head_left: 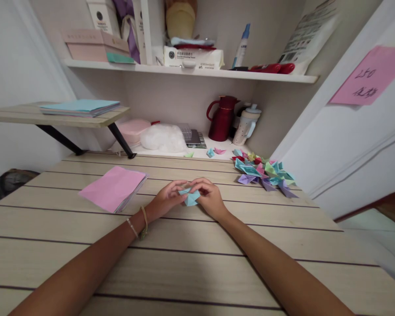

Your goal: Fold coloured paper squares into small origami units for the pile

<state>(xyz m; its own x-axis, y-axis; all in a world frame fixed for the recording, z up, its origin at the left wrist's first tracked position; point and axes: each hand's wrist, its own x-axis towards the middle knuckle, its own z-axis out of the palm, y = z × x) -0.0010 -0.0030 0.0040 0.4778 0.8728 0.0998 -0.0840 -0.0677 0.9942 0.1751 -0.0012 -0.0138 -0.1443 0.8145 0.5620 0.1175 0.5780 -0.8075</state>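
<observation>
Your left hand point(170, 197) and right hand point(211, 198) both pinch the light-blue paper point(191, 200), mid-table, between fingertips. It's creased and partly shaped; looks mid-fold, unfinished, exact fold hidden by fingers. Left, just beyond: pink-topped paper stack point(113, 186), flat sheets, seemingly unfolded. Farther right: colourful pile of folded boats point(269, 170), apparently done; too overlapped to count. Behind, near the table's back edge, three small folded pieces: green point(189, 155), blue point(210, 152), pink point(220, 151).

The paper stack point(113, 188) lies left of the folded paper point(191, 199), the paper boats point(248, 169) right, the jug point(221, 119) behind.
</observation>
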